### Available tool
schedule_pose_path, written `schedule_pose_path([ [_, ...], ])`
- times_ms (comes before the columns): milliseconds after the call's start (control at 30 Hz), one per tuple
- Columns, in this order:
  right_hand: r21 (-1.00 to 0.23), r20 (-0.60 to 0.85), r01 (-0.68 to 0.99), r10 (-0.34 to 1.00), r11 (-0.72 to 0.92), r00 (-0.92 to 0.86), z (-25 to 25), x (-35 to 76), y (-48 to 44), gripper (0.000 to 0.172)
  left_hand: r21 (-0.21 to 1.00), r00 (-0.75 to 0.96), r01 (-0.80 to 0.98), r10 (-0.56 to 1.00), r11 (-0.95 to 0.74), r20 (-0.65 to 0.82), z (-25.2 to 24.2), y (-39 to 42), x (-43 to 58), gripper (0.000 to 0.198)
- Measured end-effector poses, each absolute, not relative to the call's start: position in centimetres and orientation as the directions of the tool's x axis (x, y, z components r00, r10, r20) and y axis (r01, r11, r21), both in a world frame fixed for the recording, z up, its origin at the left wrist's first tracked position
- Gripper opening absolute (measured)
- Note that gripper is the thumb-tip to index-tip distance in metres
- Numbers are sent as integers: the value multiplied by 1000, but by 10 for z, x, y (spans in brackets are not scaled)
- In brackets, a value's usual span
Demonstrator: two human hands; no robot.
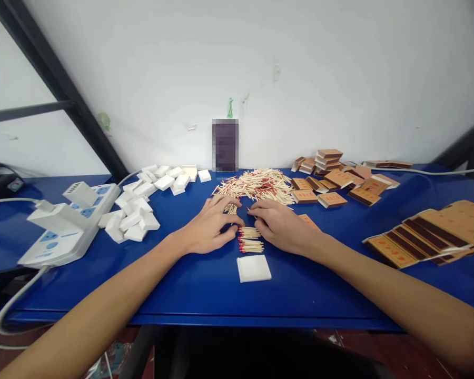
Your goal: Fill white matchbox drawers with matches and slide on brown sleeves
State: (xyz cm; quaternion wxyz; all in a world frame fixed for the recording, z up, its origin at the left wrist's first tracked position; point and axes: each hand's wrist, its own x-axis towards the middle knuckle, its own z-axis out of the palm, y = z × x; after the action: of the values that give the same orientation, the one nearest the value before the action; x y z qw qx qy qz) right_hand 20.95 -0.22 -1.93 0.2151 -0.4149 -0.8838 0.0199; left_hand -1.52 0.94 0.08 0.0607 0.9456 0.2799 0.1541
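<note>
Two short rows of red-headed matches (252, 246) lie side by side on the blue table, heads to the left. My left hand (209, 225) is at their upper left, fingers curved and apart, thumb tip beside the match heads. Opposite it, my right hand (278, 223) has its fingers pinched together, with a match head showing at the fingertips; most of that match is hidden. Just beyond both hands spreads a large heap of loose matches (256, 184). A white matchbox tray (254, 268) lies flat on the near side of the rows.
White matchbox trays (136, 202) are piled at the left, beside a white power strip (79, 226) with chargers and cables. Brown matchbox sleeves (339, 179) are scattered at the back right. Flattened sleeves (438, 231) fan out at the right. A wall (161, 79) stands behind.
</note>
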Motion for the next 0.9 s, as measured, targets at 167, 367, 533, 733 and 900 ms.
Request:
schedule_pose_path([
  [167, -268, 376, 598, 654, 755, -657, -12, 215, -9, 29, 209, 799, 467, 512, -859, 317, 2, 8, -15, 26],
  [367, -348, 371, 504, 610, 790, -701, -8, 213, -16, 24, 176, 720, 517, 537, -837, 440, -2, 15, -19, 29],
  [533, -347, 331, 528, 628, 775, -704, -6, 212, -19, 21, 124, 707, 581, 574, -804, 412, -3, 18, -21, 27],
  [733, -342, 317, 519, 617, 783, -721, -2, 213, -25, 22, 88, 725, 597, 583, -797, 366, -2, 18, -21, 27],
  [900, -204, 406, 692, 703, 693, -585, -1, 225, -14, 21, 65, 729, 596, 574, -800, 373, -2, 18, -22, 26],
])
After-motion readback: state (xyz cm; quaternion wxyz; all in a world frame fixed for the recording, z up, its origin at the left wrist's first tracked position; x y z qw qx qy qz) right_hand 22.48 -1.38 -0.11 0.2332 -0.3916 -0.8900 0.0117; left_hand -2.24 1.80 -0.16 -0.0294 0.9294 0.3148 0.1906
